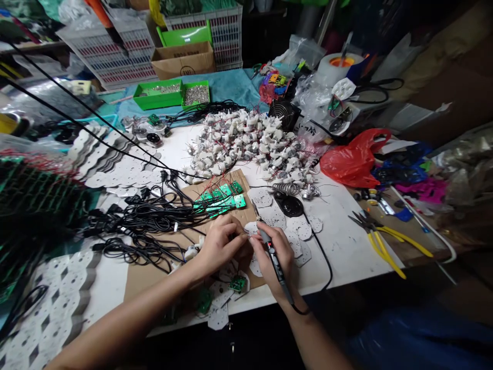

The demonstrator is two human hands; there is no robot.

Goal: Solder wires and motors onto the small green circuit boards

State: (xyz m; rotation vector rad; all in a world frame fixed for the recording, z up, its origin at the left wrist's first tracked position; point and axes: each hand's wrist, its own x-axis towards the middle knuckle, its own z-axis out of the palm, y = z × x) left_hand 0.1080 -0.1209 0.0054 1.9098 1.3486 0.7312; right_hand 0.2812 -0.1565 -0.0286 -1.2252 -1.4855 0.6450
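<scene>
My right hand (pixel 276 252) is wrapped round a grey and black soldering iron (pixel 279 272), its tip pointing up and away from me. Close beside it my left hand (pixel 223 240) is closed in a pinch, the fingertips nearly meeting the right hand's. What the left fingers hold is too small and hidden to make out. Just beyond the hands, several green circuit boards (pixel 219 199) with red wires lie on a piece of cardboard (pixel 154 277). White perforated plates (pixel 299 228) spread around my right hand. Below the hands a small green board (pixel 238 283) rests on more such plates.
Black cables (pixel 142 213) lie bundled at left. A heap of small white-and-metal motors (pixel 239 141) fills the table's middle back. A black stand (pixel 289 206) with a coil spring (pixel 287 188) sits beyond my right hand. Yellow-handled pliers (pixel 379 246) and a red bag (pixel 348 159) are at right.
</scene>
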